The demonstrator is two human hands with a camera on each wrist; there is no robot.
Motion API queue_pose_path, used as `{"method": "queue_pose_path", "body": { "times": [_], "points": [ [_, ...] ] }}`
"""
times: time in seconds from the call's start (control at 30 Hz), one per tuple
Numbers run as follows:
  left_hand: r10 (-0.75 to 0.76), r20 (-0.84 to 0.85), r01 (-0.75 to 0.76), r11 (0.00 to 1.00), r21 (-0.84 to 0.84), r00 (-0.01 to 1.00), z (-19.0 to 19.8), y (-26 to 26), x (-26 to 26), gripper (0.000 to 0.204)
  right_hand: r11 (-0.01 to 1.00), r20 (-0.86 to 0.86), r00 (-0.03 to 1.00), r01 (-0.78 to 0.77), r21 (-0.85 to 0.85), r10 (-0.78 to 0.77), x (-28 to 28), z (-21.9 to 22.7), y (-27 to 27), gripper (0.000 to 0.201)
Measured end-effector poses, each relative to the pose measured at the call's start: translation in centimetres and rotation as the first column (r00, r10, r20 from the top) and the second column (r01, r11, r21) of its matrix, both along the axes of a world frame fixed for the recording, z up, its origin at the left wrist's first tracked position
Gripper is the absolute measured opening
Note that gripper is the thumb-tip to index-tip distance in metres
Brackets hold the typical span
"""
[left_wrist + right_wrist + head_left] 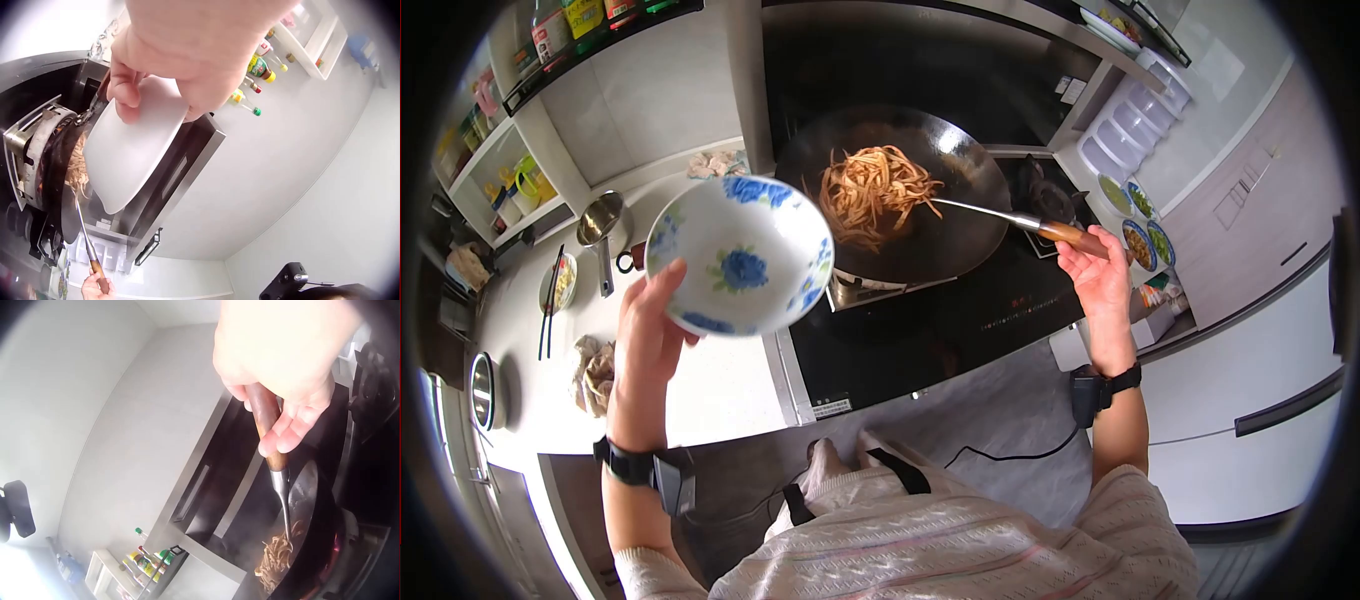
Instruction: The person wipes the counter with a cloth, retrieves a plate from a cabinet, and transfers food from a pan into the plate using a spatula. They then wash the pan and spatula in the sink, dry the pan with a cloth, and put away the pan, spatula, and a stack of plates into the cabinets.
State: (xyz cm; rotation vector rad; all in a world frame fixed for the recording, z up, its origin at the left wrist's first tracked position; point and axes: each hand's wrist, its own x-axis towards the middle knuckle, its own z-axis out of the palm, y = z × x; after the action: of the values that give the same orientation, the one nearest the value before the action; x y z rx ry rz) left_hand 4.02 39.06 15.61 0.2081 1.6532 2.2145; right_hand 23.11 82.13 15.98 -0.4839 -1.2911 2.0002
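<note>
A white bowl with blue flowers is held by its rim in my left hand, tilted so its inside faces the head view, beside the wok's left edge. The wok sits on the stove with brown shredded food heaped in it. My right hand grips the wooden handle of a metal utensil, whose far end reaches into the food. In the left wrist view the bowl's white outside shows under my left hand. The right wrist view shows my right hand round the handle.
Left counter: a ladle, a bowl with chopsticks, a crumpled cloth and a metal bowl. Small filled dishes and a white rack stand on the right. Bottles line a shelf at the upper left.
</note>
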Motion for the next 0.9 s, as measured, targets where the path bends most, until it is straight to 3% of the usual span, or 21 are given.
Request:
{"method": "queue_pose_path", "body": {
  "times": [0.13, 0.43, 0.63, 0.83, 0.9],
  "points": [
    [-0.065, -0.091, 0.057, 0.994, -0.095, 0.994, 1.4, 2.6, -2.0, 0.04, 0.999, -0.01, 0.999, 0.041, 0.03, -0.041, 0.7, 1.5, 0.4, 0.025],
    [-0.134, -0.059, 0.122, 0.977, -0.174, 0.989, 0.4, 7.4, -5.5, 0.042, 0.997, 0.014, 0.997, 0.077, 0.025, -0.077, 0.3, 2.6, -0.2, 0.025],
    [-0.104, -0.04, 0.091, 0.968, -0.235, 0.994, -0.5, 10.3, -6.5, 0.046, 0.988, -0.079, 0.995, 0.069, 0.14, -0.058, 0.5, 6.8, -0.6, 0.024],
    [-0.082, 0.003, 0.082, 0.991, -0.105, 0.997, -1.4, 13.9, -6.9, 0.047, 0.982, -0.12, 0.993, 0.031, 0.185, -0.008, 0.3, 9.5, -2.6, 0.023],
    [-0.096, 0.016, 0.095, 0.995, 0.025, 0.995, -1.5, 14.6, -6.8, 0.046, 0.976, -0.099, 0.994, -0.016, 0.217, 0.039, 0.2, 9.3, -3.7, 0.022]
  ]
}}
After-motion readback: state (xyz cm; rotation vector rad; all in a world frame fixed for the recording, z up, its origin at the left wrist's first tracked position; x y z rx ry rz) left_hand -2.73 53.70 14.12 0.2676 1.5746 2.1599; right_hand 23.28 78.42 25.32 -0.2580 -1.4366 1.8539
